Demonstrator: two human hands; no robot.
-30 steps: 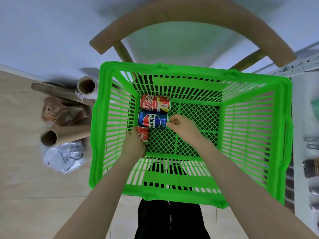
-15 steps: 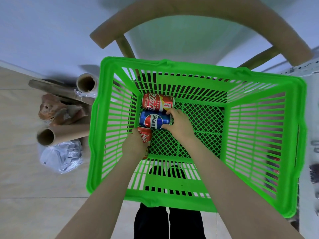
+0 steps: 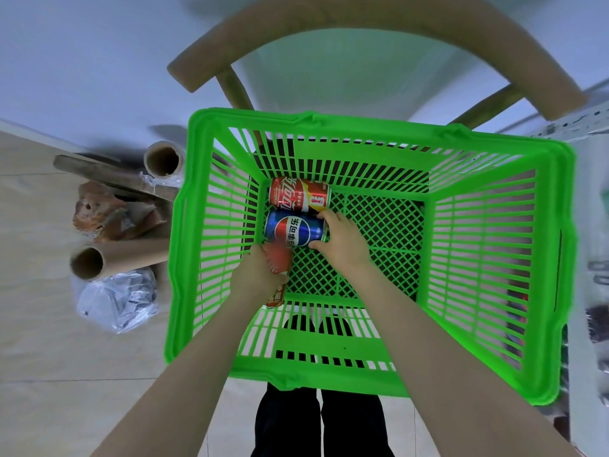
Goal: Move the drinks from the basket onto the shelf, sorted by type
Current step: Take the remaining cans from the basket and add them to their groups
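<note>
Right hand (image 3: 342,240) has closed on blue can (image 3: 293,229); left hand (image 3: 258,275) grips red can (image 3: 279,258) beside basket (image 3: 184,258) wall.

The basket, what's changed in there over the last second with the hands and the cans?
The right hand slid from beside the blue can onto its end and closed around it. The left hand kept its grip on a red can. The other red can and the green basket stayed put.

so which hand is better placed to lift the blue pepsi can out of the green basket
Right. The right hand already wraps the blue Pepsi can's end; the left hand is closed on a red can.
</note>
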